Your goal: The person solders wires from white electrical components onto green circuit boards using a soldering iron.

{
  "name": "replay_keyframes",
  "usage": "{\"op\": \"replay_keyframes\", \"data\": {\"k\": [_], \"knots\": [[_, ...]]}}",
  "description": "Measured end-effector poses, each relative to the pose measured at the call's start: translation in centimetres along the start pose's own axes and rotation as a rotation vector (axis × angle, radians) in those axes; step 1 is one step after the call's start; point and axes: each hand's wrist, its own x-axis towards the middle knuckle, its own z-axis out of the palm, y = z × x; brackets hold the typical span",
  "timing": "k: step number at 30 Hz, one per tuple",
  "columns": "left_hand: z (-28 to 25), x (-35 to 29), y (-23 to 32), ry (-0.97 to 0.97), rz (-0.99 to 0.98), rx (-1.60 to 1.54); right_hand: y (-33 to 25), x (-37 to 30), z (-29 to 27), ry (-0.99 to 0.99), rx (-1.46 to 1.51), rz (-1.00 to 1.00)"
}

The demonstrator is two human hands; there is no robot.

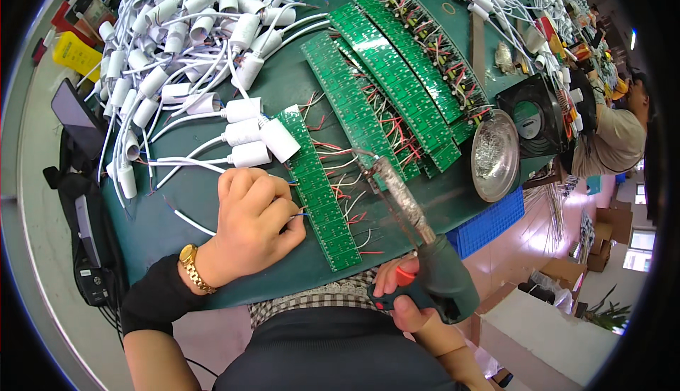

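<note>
My left hand (256, 215), with a gold watch (193, 269) at the wrist, is closed in a pinch at the near left edge of a long green circuit board (320, 203). A thin blue wire (302, 214) shows between its fingertips and the board. My right hand (402, 293) grips the handle of a dark green soldering gun (448, 278). The gun's metal barrel slants up and left, its tip above the wires on the board's right side. Several white lamp holders (249, 154) with white cables lie just beyond my left hand; one rests on the board's far end.
More circuit boards (397, 72) with red and white wires lie farther right. A large pile of lamp holders (177, 33) fills the far left. At the right are an oval metal dish (494, 156), a black fan (530, 118) and a blue crate (489, 222). Another person (615, 139) sits beyond.
</note>
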Motion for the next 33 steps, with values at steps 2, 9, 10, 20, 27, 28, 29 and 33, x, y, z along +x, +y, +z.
{"op": "replay_keyframes", "data": {"k": [2, 9, 10, 20, 27, 28, 29, 33], "knots": [[0.2, -0.2, 0.1, -0.002, -0.041, -0.014, -1.0, -0.1, -0.3, -0.099, -0.139, 0.086], [0.8, -0.2, 0.2, 0.010, -0.128, -0.003, -1.9, -1.5, -2.1, -0.328, -0.562, 0.322], [0.9, -0.1, 0.2, 0.010, -0.126, 0.005, -2.1, -1.4, -2.0, -0.351, -0.690, 0.335], [0.6, 0.2, 0.1, -0.029, -0.124, 0.020, 0.5, -2.9, -3.0, -0.326, -0.662, 0.245], [0.7, 0.3, -0.1, -0.026, -0.121, 0.000, 0.0, -2.8, -1.9, -0.216, -0.573, 0.274], [0.7, 0.3, 0.0, -0.029, -0.121, 0.003, -0.2, -2.7, -2.2, -0.310, -0.868, 0.171], [0.7, 0.3, 0.1, -0.028, -0.122, 0.003, 0.0, -2.9, -2.6, -0.310, -0.869, 0.171], [0.6, 0.5, 0.1, -0.042, -0.107, 0.004, 0.1, -3.2, -2.7, -0.321, -0.889, 0.135]]}}
